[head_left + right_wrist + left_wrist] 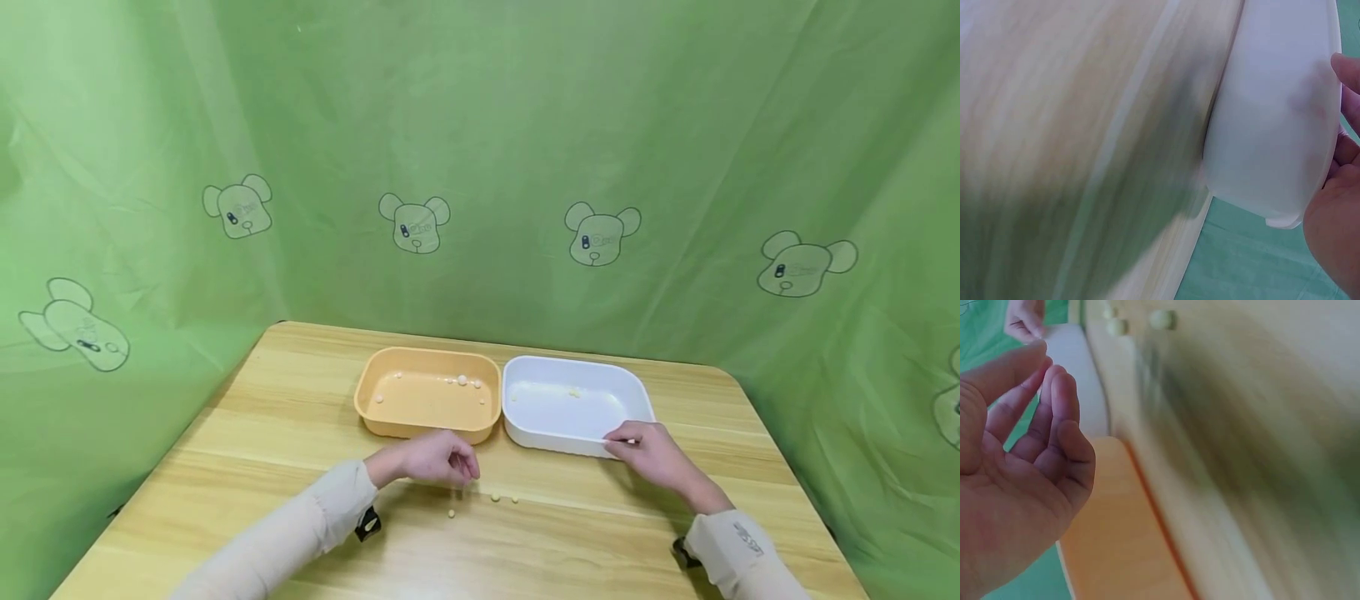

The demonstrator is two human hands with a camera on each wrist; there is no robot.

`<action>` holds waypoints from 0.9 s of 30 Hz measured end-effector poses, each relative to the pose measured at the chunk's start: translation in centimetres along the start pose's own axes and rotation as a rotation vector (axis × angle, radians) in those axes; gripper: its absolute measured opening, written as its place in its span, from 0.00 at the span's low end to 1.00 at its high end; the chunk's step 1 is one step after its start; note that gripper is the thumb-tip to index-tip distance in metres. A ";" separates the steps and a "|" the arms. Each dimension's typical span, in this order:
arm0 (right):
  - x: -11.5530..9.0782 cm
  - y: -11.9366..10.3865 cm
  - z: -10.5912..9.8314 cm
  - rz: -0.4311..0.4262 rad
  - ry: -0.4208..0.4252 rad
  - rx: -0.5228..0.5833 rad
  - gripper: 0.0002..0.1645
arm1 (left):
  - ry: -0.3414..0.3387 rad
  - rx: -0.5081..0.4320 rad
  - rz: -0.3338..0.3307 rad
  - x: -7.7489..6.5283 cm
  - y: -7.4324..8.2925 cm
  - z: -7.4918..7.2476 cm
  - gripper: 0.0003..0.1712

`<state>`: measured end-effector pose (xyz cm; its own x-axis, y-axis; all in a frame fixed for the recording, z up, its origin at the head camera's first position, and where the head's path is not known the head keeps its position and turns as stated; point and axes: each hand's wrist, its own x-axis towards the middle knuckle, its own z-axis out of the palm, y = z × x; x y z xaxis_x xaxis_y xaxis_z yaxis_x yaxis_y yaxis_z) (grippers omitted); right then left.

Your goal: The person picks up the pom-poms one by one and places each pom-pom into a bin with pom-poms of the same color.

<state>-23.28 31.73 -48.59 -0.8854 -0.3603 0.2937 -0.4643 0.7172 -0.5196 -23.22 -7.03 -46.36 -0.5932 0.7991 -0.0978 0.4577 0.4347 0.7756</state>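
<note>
- Three small pale beads (495,497) lie loose on the table (225,433), in front of the two trays and just under the left hand (435,460); the nearest bead sits right below its fingertips, not touching them.
- From the head view, the left hand hovers over those beads with fingers curled downward, close to the orange tray (427,392). Nothing shows between the fingertips.
- The left wrist view shows what the head view cannot: the palm is bare, the fingers (1063,406) loosely bent and apart from the thumb, so the hand is relaxed and holds nothing. It also catches two or three beads (1161,319) at the top edge, well beyond the fingers, though the table there is blurred.
- The right hand (652,457) rests at the near rim of the white tray (577,404), fingertips pinching that rim.
- The right wrist view confirms it from the side: fingers (1347,94) lie along the white tray's outer wall (1272,125), the tray's corner near the table's edge.
- Only the head view looks inside the trays: a few beads sit in the orange tray near its far side, and a small pale bit in the white one.
- The trays stand side by side, touching or nearly so.
- A green cloth (480,125) with bear prints hangs behind.
</note>
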 end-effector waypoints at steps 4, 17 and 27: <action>0.0 0.0 -0.1 0.001 -0.002 0.004 0.04 | -0.058 -0.051 -0.012 -0.6 -0.6 0.4 0.10; -0.1 -0.1 -0.2 0.024 -0.021 0.017 0.04 | -0.114 0.066 -0.059 -0.8 -1.8 1.6 0.11; -0.1 0.3 -0.1 0.008 -0.017 0.024 0.04 | -0.087 0.211 -0.014 -0.4 -2.3 2.2 0.08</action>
<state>-23.32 32.08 -48.73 -0.8894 -0.3646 0.2758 -0.4571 0.7057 -0.5413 -22.59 -7.43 -49.47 -0.5454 0.8211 -0.1681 0.5833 0.5159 0.6274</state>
